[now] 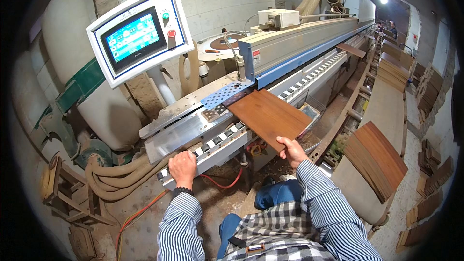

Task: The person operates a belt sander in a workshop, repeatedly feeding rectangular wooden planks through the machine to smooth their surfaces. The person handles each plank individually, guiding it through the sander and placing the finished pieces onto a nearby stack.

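Reddish-brown wood panel lies flat at the near end of a long machine, its far edge near a blue perforated plate and its near corner jutting toward the person. The right hand holds that near corner, thumb on top, the other fingers partly hidden. The left hand rests at the near end of a rail of black and white rollers; its fingers are bent, but I cannot tell whether they grip the rail. At upper left, a tilted white control box carries a lit screen. At right, a stack of wood panels leans in a fanned slant.
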The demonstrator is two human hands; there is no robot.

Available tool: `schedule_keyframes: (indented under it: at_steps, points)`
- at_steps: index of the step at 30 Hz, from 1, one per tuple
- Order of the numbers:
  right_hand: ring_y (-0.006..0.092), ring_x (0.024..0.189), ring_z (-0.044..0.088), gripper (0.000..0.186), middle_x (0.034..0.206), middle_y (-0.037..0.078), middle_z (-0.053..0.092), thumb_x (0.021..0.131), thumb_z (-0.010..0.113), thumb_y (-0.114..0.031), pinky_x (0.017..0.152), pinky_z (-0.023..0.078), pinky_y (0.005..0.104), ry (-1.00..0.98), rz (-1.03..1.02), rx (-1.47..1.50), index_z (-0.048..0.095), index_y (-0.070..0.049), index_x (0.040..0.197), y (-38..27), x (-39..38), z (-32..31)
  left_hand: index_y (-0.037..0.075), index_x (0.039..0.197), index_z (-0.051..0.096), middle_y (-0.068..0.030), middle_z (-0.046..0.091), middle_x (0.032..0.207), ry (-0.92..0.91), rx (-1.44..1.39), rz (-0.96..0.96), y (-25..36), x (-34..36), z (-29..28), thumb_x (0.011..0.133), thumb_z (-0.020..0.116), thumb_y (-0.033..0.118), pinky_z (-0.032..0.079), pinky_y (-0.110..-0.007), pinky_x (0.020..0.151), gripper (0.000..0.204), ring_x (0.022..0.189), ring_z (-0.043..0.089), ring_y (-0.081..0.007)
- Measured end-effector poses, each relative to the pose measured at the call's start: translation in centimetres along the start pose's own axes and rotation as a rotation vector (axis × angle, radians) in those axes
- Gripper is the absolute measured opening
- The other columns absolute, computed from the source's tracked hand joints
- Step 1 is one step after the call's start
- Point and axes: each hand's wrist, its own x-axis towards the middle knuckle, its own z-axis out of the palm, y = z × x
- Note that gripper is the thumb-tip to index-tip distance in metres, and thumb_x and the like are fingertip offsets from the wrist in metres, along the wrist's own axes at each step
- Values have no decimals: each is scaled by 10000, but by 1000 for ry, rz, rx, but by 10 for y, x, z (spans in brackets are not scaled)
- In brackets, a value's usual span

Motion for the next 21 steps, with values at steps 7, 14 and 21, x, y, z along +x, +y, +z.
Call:
schedule_keyframes:
  at_steps: [7,14,21]
  points:
    - [116,506,552,448,697,60,619,857,589,-449,488,449,234,177,2,-213,599,-7,928,-37,6,-47,101,586,541,-67,583,615,54,6,36,-1,0,6,832,523,239,406,-392,606,282,620,578,-244]
    - [207,768,603,318,878,83,640,807,669,-269,699,483,327,858,-536,-864,633,-34,1018,-25,-116,-213,144,563,518,-51,546,562,57,249,119,-15,-7,29,855,477,210,405,-402,558,301,569,557,-239]
    - [326,1020,550,562,1148,176,586,796,663,-358,896,416,437,1985,-122,-1217,531,-7,1214,4,-276,-390,70,619,565,-104,600,651,59,70,62,-7,-3,19,897,462,237,420,-401,622,340,641,577,-272]
